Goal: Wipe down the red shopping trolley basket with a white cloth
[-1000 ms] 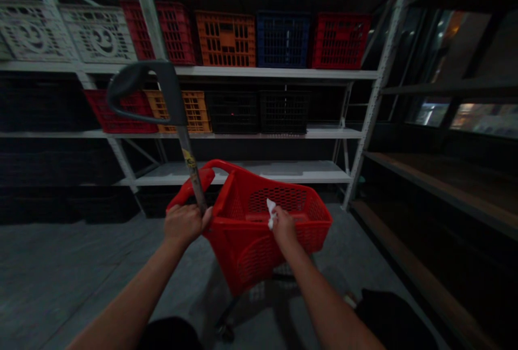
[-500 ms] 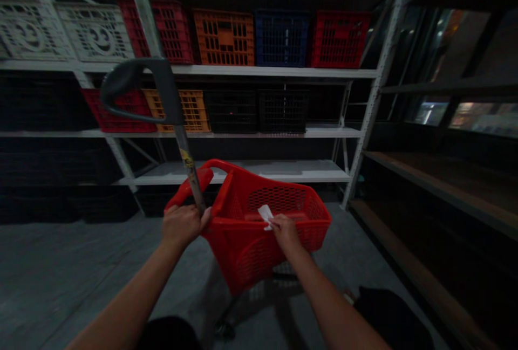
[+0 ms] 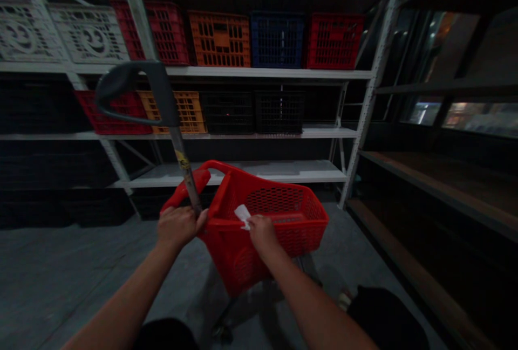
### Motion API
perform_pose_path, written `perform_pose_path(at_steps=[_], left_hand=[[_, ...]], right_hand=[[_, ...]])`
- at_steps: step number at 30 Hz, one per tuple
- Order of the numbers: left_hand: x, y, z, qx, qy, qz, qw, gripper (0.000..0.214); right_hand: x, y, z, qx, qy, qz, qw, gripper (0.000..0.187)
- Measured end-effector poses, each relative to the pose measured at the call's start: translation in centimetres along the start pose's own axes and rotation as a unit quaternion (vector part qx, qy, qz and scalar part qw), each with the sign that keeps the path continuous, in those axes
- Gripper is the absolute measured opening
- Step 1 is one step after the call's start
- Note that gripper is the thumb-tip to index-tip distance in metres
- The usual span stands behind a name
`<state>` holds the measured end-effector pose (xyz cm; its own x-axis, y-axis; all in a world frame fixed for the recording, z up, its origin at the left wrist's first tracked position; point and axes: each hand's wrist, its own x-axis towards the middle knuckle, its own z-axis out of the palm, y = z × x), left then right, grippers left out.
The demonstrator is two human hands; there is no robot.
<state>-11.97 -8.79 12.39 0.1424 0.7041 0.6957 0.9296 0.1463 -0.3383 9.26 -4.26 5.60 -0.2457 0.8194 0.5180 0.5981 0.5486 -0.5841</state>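
A red plastic shopping cart [image 3: 226, 247] stands before me, its perforated basket angled to the right. My left hand [image 3: 180, 226] is closed on the near end of the cart's red handle [image 3: 182, 193], beside the foot of a metal pole [image 3: 191, 185]. That pole rises up and to the left and carries a grey loop grip [image 3: 164, 94]. Between the fingers of my right hand [image 3: 262, 231] is a crumpled white wipe [image 3: 243, 215], held against the near rim of the basket. Whether it is paper or cloth I cannot tell.
Behind the cart, a white metal rack [image 3: 271, 72] holds crates, among them an orange crate [image 3: 220, 40] and a blue crate [image 3: 277, 40]. Dark shelving [image 3: 424, 177] runs along the right. Grey floor [image 3: 81, 269] lies under the cart.
My right hand has slid left along the near rim with the white wipe, closer to the handle end. My left hand keeps its hold, and the view has shifted slightly.
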Motion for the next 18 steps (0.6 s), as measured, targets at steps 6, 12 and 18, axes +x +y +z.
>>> perform_pose_path(at_steps=[6,12,18], left_hand=[[-0.1,-0.2,0.1,-0.004,-0.008,-0.001,1.000,0.052],[0.0,-0.1,0.0,-0.020,-0.010,0.007,1.000,0.050],[0.1,0.0,-0.1,-0.038,-0.012,-0.014,0.999,0.052]], right_hand=[[-3.2,13.6,-8.8,-0.101,0.046,0.140,0.984,0.029],[-4.1,18.2,-12.3,-0.143,0.095,0.222,0.960,0.030],[-4.1,16.9,-10.5,-0.098,0.076,0.142,0.982,0.026]])
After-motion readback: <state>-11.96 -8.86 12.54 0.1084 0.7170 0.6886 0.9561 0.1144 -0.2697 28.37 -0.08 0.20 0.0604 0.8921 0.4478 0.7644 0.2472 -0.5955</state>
